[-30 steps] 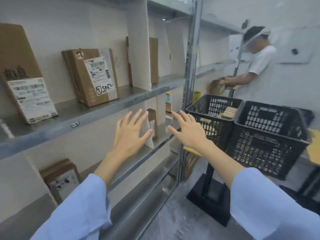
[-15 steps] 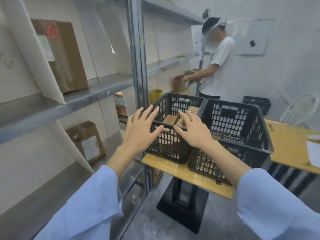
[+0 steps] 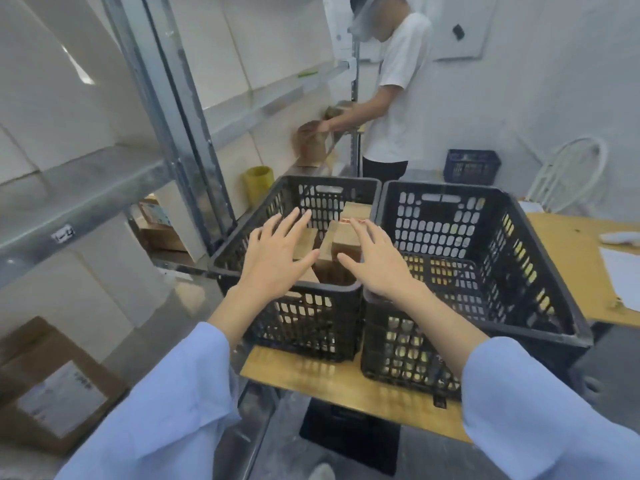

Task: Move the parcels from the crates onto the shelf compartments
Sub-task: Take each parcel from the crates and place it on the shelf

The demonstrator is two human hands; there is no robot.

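brown cardboard parcels (image 3: 341, 240) stand on end in the left black crate (image 3: 225, 265) at frame centre, on the yellow tabletop (image 3: 311, 372). the left hand (image 3: 277, 258) and right hand (image 3: 377, 265) hover over them, fingers spread straight, holding nothing.

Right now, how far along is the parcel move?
Done: right crate looks empty; a labelled parcel sits low on the shelf. In hand: nothing; left grip and right grip are spread open above the left crate. Left: several boxes in it to shelve.
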